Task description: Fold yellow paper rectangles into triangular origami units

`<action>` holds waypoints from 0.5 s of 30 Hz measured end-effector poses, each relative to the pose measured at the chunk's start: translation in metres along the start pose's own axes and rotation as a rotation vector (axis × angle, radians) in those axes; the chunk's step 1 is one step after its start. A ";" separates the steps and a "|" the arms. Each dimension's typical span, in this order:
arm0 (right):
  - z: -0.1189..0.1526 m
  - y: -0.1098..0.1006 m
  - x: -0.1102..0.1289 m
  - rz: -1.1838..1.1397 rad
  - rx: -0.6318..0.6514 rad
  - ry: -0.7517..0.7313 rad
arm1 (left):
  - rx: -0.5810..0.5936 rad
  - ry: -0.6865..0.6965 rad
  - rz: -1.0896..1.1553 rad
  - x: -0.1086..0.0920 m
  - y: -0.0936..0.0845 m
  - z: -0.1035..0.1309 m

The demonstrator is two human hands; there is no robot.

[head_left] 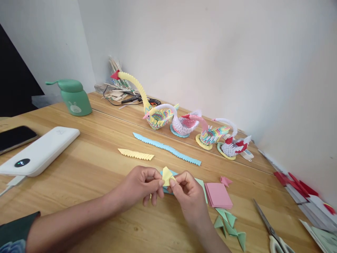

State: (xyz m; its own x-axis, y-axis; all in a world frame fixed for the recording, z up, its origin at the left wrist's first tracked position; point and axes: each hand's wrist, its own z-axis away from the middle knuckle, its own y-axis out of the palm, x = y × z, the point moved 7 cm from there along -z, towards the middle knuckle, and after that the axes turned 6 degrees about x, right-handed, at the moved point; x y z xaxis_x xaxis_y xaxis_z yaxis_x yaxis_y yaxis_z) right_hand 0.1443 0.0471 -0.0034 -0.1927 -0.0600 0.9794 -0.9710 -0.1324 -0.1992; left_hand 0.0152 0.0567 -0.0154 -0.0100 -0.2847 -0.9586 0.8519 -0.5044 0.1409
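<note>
Between my two hands is a small folded piece of yellow paper [166,175], its pointed end facing up. My left hand [140,185] pinches its left side between thumb and fingers. On the other side, my right hand [190,195] is closed on it, thumb lying over the front. Blue paper [172,172] lies on the table partly hidden behind the hands. Just beyond are a short chain of yellow folded pieces [136,154] and a longer chain of blue folded pieces [167,149].
Right of my hands are stacked pink paper squares [218,195], green folded pieces [231,226] and scissors [271,228]. Several paper swans, one with a yellow neck [137,84], line the back. A white power bank [44,149], phone [17,138] and green bottle [75,96] stand left.
</note>
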 end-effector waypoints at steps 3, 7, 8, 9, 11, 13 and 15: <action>-0.001 0.000 0.000 0.004 0.016 -0.004 | 0.017 0.010 0.009 0.000 0.001 -0.001; 0.001 -0.002 0.002 0.041 -0.024 -0.018 | 0.042 -0.023 -0.036 0.003 0.003 -0.001; 0.001 -0.002 0.003 0.052 -0.031 -0.018 | 0.037 -0.031 -0.061 0.004 0.002 -0.001; 0.001 -0.001 0.003 0.055 -0.030 -0.014 | 0.029 -0.036 -0.086 0.004 0.002 -0.001; 0.001 0.001 0.003 0.024 0.004 0.003 | 0.021 -0.033 -0.121 0.004 0.001 -0.001; 0.000 0.003 0.002 -0.046 0.052 0.025 | 0.030 -0.028 -0.128 0.004 0.001 0.000; 0.000 0.005 0.002 -0.091 0.088 0.042 | 0.055 -0.041 -0.127 0.004 0.002 0.001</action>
State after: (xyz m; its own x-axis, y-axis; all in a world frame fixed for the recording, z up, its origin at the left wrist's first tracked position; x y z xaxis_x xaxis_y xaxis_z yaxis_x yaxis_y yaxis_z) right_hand 0.1397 0.0460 -0.0028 -0.1116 -0.0020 0.9938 -0.9690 -0.2216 -0.1092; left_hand 0.0165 0.0537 -0.0189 -0.1382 -0.2482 -0.9588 0.8124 -0.5822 0.0336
